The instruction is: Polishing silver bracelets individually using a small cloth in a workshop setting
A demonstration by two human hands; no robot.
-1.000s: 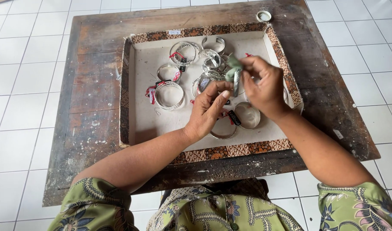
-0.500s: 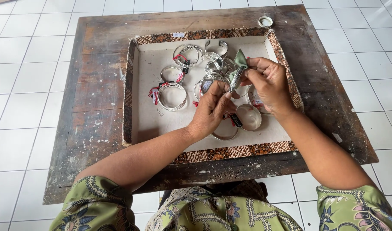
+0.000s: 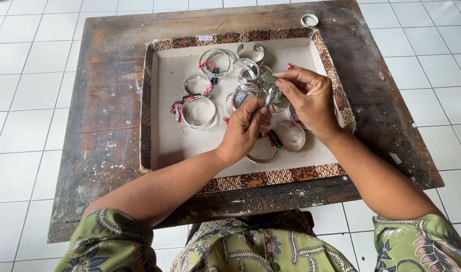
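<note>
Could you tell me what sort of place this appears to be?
Probably a small jewellery workshop or stall: a worn wooden table on a white tiled floor, and a patterned-edge tray of tagged silver bangles, one held between both hands.

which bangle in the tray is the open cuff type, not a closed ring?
The silver cuff at the far edge of the tray, beyond both hands. Its band shows a gap between two ends; the other bangles there look like closed hoops.

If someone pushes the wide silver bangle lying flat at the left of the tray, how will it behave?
The wide silver bangle looks like rigid metal, so it probably keeps its shape. Lying flat, it should slide rather than roll. Its red tag would likely drag along.
</note>
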